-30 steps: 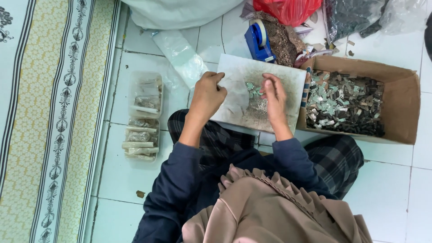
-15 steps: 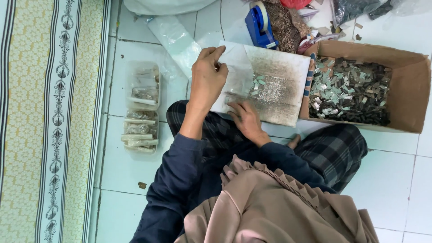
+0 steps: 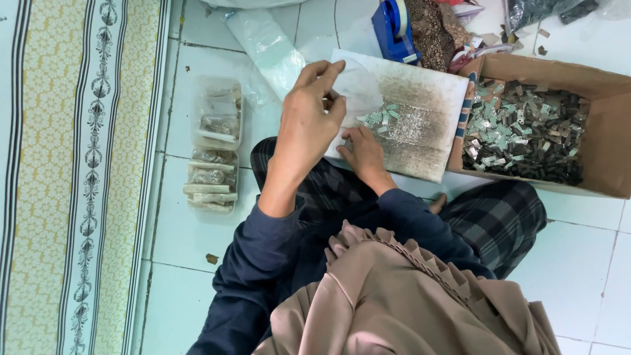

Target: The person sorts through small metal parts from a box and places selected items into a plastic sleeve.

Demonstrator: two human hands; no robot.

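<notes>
White board (image 3: 420, 125), long axis left–right; flat

Brown cardboard box (image 3: 595, 125) at right w/ small parts; clear plastic packs (image 3: 213, 144) at left.

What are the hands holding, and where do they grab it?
The left hand fingers pinch a small clear plastic bag at its edge. The right hand rests on the board, holding nothing visible.

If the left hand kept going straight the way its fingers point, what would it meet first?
The left hand points up and right, over the white board's near corner. Going on, it would likely first meet the blue tape dispenser beyond the board, though its height above the board is unclear.
</notes>
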